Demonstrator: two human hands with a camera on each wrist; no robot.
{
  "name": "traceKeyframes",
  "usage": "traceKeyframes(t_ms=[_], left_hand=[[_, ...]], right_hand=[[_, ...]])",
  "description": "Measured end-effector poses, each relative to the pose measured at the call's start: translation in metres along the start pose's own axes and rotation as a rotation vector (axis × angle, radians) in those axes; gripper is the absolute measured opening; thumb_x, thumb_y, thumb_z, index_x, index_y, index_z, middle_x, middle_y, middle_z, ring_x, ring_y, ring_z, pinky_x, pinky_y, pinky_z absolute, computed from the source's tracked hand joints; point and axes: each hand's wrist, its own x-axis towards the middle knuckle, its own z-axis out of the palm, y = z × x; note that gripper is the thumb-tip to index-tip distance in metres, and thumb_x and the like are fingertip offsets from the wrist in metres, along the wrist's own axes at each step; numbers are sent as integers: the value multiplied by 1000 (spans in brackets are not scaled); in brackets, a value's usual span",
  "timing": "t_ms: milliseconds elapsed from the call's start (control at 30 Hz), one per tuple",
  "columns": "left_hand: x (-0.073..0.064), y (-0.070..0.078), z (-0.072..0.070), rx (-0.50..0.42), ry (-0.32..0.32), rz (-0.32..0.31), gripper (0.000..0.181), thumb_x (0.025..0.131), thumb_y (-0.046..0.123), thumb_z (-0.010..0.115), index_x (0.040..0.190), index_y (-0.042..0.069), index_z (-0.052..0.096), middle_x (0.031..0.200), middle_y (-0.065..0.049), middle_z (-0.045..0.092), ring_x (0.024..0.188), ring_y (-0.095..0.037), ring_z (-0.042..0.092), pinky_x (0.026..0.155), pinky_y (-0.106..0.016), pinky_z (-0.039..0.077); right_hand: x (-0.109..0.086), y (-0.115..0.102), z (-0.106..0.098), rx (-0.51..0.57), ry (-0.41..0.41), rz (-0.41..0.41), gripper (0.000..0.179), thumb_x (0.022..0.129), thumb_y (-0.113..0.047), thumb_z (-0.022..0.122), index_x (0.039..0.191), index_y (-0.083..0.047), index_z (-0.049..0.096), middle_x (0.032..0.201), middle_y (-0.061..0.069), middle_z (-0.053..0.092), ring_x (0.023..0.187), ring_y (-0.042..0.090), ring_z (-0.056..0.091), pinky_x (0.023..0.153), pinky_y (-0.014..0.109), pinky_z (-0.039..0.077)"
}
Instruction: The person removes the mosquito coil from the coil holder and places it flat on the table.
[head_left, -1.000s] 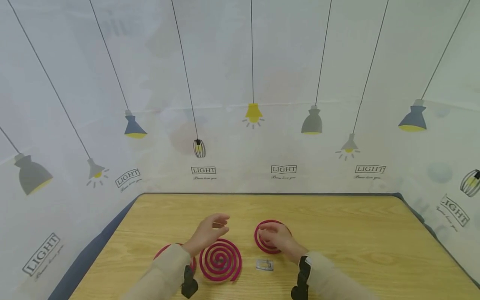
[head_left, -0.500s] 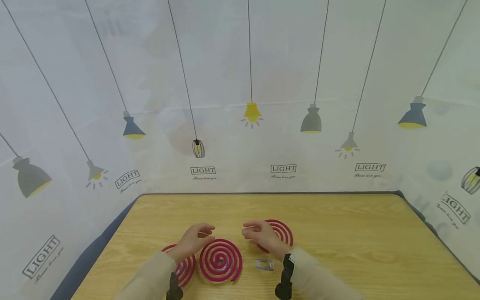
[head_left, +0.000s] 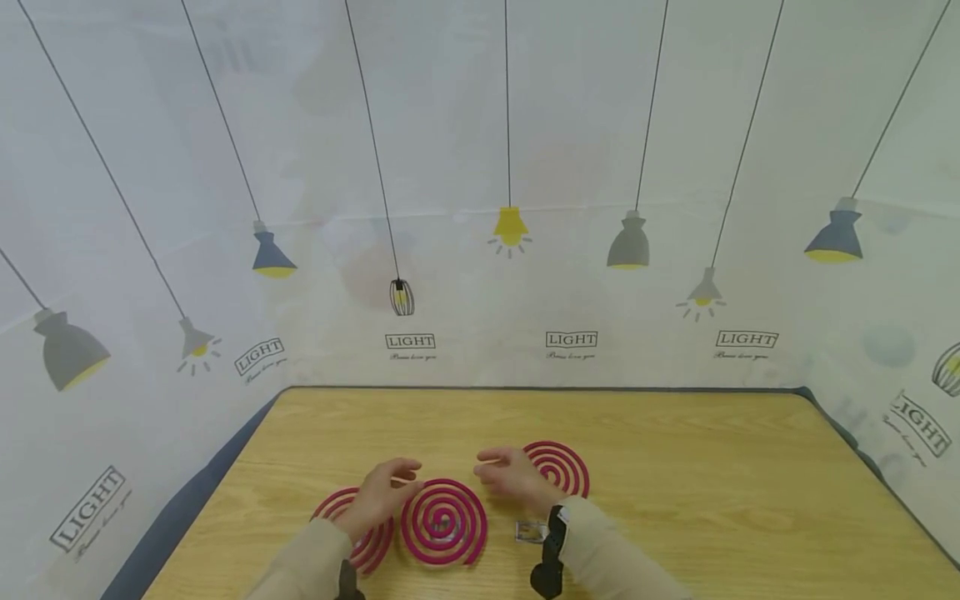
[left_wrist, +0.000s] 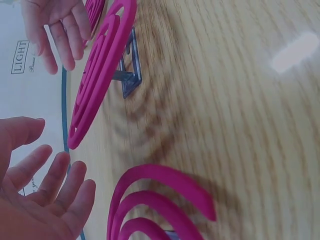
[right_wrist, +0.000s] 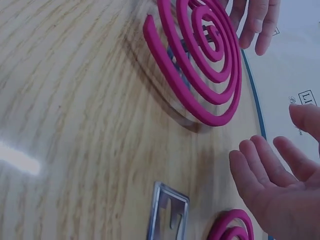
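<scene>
A pink mosquito coil (head_left: 444,521) sits between my hands, raised above the table on a metal coil stand (left_wrist: 131,65). Just off its far left edge is my left hand (head_left: 382,493), fingers relaxed and palm facing inward, holding nothing. My right hand (head_left: 513,478) hovers at the far right of the same coil with loosely bent, bare fingers. Behind the left hand and wrist, another pink coil (left_wrist: 150,171) is partly hidden. A third coil (head_left: 553,475) lies beyond the right wrist, partly covered by that hand.
A flat metal coil stand (right_wrist: 156,210) lies on the wooden table (head_left: 712,500) beside the right wrist. At the table's back and sides rise white sheets (head_left: 465,150) printed with lamps.
My right hand has moved left off the third coil, toward the middle one. My left hand has drawn back to the left and nearer. The coils stay in place.
</scene>
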Motion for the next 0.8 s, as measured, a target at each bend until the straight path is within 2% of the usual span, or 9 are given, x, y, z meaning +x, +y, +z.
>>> traceKeyframes(t_ms=[133,200,367,500,633,800], left_hand=[[-1,-2,-1,-5,-11,-68,31,81,8,61,109,-3,55,99,-16,58,88,-31,57,70,-35,51],[-2,-3,-2,-1,-24,-82,31,81,9,61,110,-3,55,98,-15,58,87,-30,57,70,-35,51],[-4,-7,-2,-3,-47,-61,31,81,9,62,108,-5,55,93,-12,60,84,-29,58,70,-35,51],[-6,-9,-2,-6,-63,-38,31,82,9,61,108,-6,55,91,-11,60,82,-27,59,69,-34,51],[-7,-10,-1,-17,-73,-51,32,82,9,61,109,-6,54,88,-10,60,79,-24,59,67,-34,51],[-6,-12,1,-40,-88,-101,36,82,14,62,112,-4,53,88,-9,60,79,-21,58,64,-32,50]], right_hand=[[1,3,5,-39,-3,27,43,84,-17,60,117,8,49,105,16,57,91,27,56,74,38,49],[1,4,7,-37,-3,39,42,84,-16,60,117,7,49,106,16,57,93,27,55,76,37,49],[1,5,9,-11,-8,57,42,84,-15,59,117,8,48,106,16,57,97,31,54,78,39,49],[-1,4,12,31,-31,78,43,85,-14,59,119,9,46,104,16,57,96,30,55,78,37,49],[-1,5,15,71,-52,91,43,85,-11,59,120,10,45,102,14,57,94,25,57,79,35,49],[1,8,15,41,-71,85,41,84,-8,58,119,10,46,101,14,58,90,21,57,76,34,50]])
